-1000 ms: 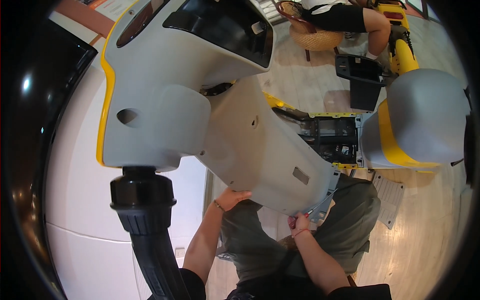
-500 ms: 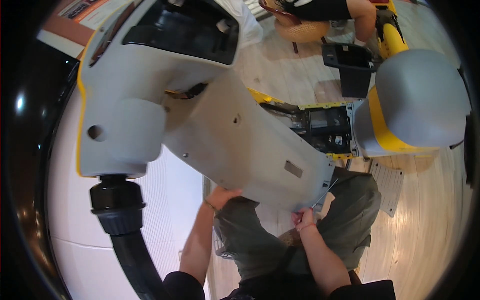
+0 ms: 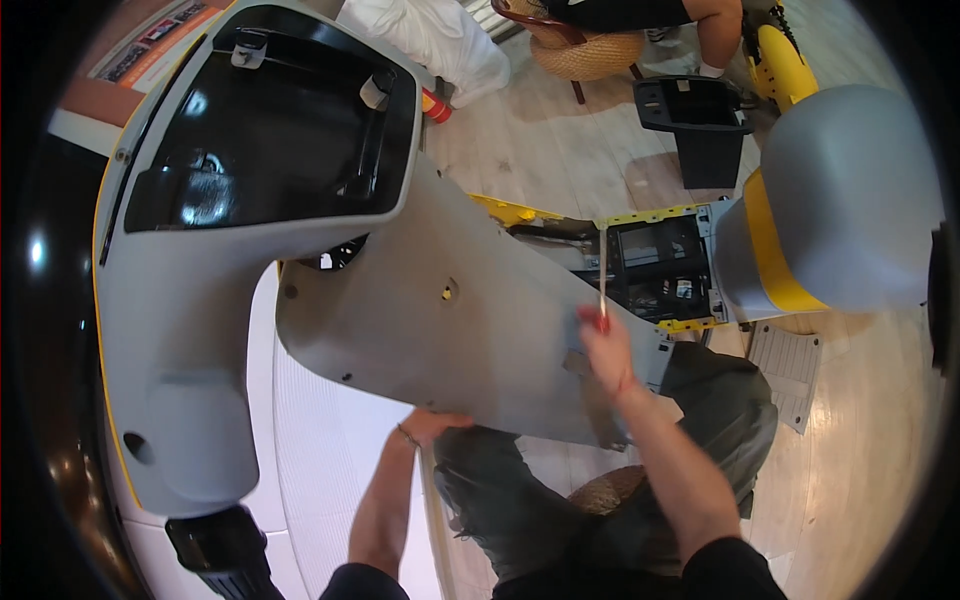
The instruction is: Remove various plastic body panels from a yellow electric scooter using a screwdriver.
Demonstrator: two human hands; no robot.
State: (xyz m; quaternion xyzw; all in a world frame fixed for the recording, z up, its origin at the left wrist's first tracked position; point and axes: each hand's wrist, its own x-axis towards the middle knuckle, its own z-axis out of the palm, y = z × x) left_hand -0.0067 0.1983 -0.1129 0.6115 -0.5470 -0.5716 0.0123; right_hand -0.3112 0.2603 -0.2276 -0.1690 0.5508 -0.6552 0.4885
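Above grey panel (image 3: 520, 340), screwdriver (image 3: 603, 268) clasped in right grip (image 3: 608, 352), shaft pointing away, left grip (image 3: 430, 425) holding panel edge

bright, white glare on black recess (image 3: 270, 145), warm shine on floor (image 3: 845, 420), motion-blurred right grip (image 3: 607, 350), dark bent edges

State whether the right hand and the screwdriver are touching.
Touching: the head view shows the screwdriver held by its red handle in the right hand.

Panel (image 3: 490, 335) before person (image 3: 500, 485) (left hand (image 3: 433, 425) at near edge), housing (image 3: 850, 195) right, bin (image 3: 708, 160) beyond
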